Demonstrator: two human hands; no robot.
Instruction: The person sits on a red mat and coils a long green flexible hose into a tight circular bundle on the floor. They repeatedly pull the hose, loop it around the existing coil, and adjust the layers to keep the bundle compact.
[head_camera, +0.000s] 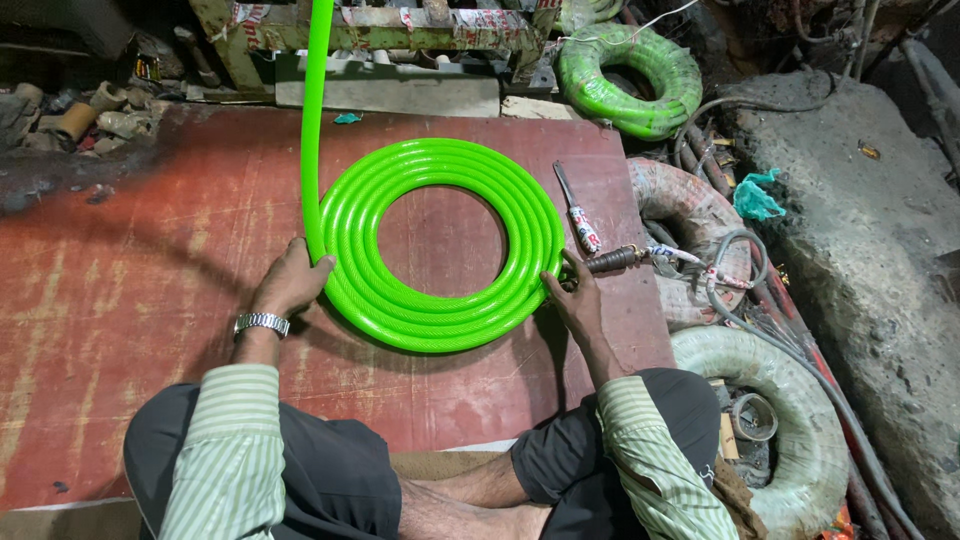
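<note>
A bright green hose (440, 175) lies coiled flat in several turns on a red board (140, 290). Its free length rises straight up from the coil's left side toward a green machine frame (400, 30) at the top. My left hand (288, 280), with a metal watch on the wrist, grips the hose where the straight length meets the coil. At the coil's right edge my right hand (575, 295) presses on the outer turn, fingers bent against it.
A knife (577, 210) with a patterned handle lies on the board just right of the coil, beside a dark tool with cables (625, 260). Another green hose coil (630, 75) sits at the back right. Pale hose coils (780, 400) and rubble fill the right side.
</note>
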